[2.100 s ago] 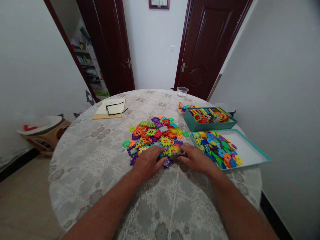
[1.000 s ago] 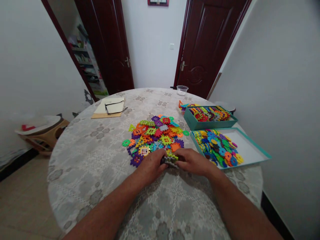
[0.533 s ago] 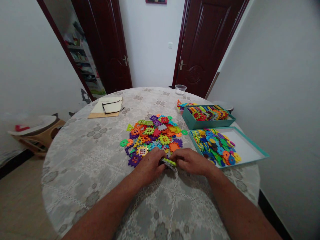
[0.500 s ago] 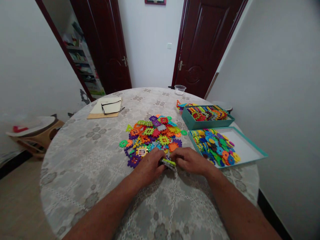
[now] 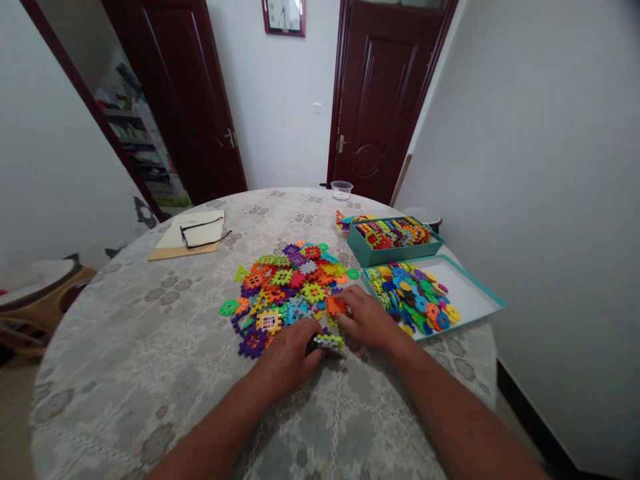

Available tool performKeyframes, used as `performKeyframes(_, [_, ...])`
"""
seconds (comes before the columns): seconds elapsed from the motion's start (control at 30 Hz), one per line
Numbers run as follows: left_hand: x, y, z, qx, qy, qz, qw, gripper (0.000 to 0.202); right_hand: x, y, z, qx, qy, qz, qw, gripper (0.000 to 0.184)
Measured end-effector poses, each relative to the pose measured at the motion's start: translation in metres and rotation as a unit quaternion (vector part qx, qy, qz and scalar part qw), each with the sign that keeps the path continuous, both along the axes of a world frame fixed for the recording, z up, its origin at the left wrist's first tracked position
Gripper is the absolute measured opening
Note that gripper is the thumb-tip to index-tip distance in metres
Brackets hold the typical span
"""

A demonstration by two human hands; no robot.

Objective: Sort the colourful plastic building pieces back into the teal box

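A heap of flat, bright plastic interlocking pieces (image 5: pixel 293 283) lies in the middle of a round table (image 5: pixel 150 347). My left hand (image 5: pixel 287 353) is closed on a small stack of joined pieces (image 5: pixel 326 343) at the near edge of the heap. My right hand (image 5: pixel 367 319) rests just to its right, fingertips on an orange piece (image 5: pixel 334 305) in the heap, fingers curled.
A teal box (image 5: pixel 395 240) packed with pieces and a teal lid (image 5: pixel 470 293) holding round pieces sit on the right. A notebook with glasses (image 5: pixel 193 233) lies far left, a clear cup (image 5: pixel 341 189) at the far edge. Two dark doors and a stool (image 5: pixel 35 300) stand beyond.
My right hand has let go of the small stack and moved forward to the orange piece in the heap. My left hand still holds the stack. The camera has tilted up and right.
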State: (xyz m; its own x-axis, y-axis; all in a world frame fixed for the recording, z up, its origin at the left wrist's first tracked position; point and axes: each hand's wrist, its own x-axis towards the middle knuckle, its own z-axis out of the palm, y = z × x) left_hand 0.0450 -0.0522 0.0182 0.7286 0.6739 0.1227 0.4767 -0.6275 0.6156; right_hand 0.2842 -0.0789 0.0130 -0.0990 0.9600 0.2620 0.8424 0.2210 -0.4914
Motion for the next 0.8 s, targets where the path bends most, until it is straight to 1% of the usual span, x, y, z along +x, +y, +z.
performKeyframes(0.07, [0.0,0.001,-0.001,0.004,-0.001,0.013,1.0,0.01,0.002,-0.001,0.008,-0.004,0.059,-0.003,0.998,0.021])
performKeyframes(0.13, [0.001,0.002,-0.001,0.006,0.0,0.034,0.999,0.007,0.004,-0.003,0.016,-0.055,0.143,0.02,0.988,0.018])
performKeyframes(0.2, [0.001,0.002,0.0,0.006,-0.005,0.05,0.999,0.006,0.004,-0.006,0.023,-0.128,0.209,0.065,0.967,0.03])
performKeyframes(0.27, [0.001,0.002,0.0,-0.001,-0.012,0.061,0.998,0.011,0.003,-0.01,0.025,-0.185,0.228,0.117,0.949,0.041])
performKeyframes(0.37, [0.001,0.002,-0.002,-0.023,-0.018,0.071,0.997,0.025,-0.001,-0.013,0.025,-0.219,0.215,0.167,0.937,0.046])
performKeyframes(0.43, [0.0,0.002,-0.005,-0.026,-0.024,0.074,0.997,0.039,-0.004,-0.014,0.026,-0.22,0.213,0.173,0.936,0.046])
performKeyframes(0.5, [0.0,0.003,-0.007,-0.013,-0.029,0.069,0.997,0.045,-0.005,-0.014,0.027,-0.211,0.208,0.172,0.939,0.043])
performKeyframes(0.53, [0.0,0.003,-0.007,-0.005,-0.029,0.065,0.997,0.043,-0.006,-0.015,0.029,-0.204,0.198,0.17,0.943,0.037])
performKeyframes(0.6, [0.0,0.002,-0.007,0.009,-0.024,0.057,0.998,0.031,-0.007,-0.016,0.031,-0.188,0.164,0.17,0.953,0.022])
performKeyframes(0.67, [0.0,0.002,-0.007,0.017,-0.02,0.055,0.998,0.024,-0.011,-0.017,0.032,-0.164,0.122,0.161,0.965,0.02])
performKeyframes(0.73, [0.001,0.002,-0.006,0.022,-0.025,0.054,0.998,0.022,-0.016,-0.018,0.031,-0.134,0.085,0.146,0.977,0.017])
performKeyframes(0.8, [0.001,0.002,-0.006,0.028,-0.037,0.048,0.998,0.019,-0.022,-0.019,0.029,-0.104,0.067,0.129,0.984,0.014])
